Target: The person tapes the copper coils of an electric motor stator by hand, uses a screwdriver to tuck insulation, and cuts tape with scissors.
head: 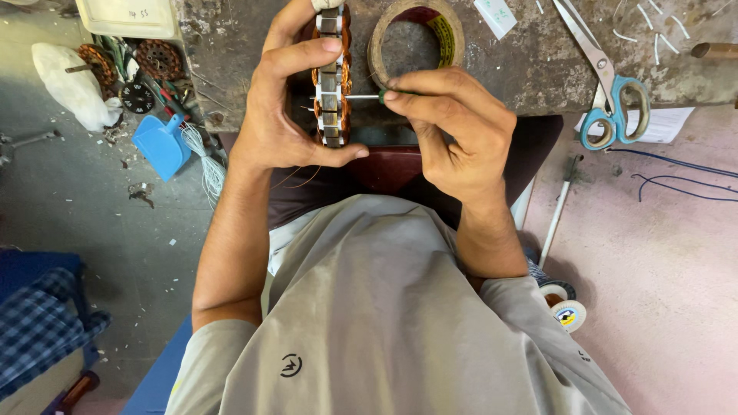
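Observation:
My left hand (280,107) grips a motor stator (330,81), a metal ring of steel teeth wound with copper coils, held on edge over the workbench (530,73). My right hand (453,127) pinches a thin metal tool with a green handle (365,97), its tip pushed sideways into the stator. Fine copper wire trails below the stator toward my lap.
A roll of brown tape (419,38) lies on the bench behind the stator. Blue-handled scissors (611,92) lie at the right with white sleeve pieces (661,34). On the floor at left are a blue scoop (161,146), rusty rotor parts (157,58) and a white bag (73,84).

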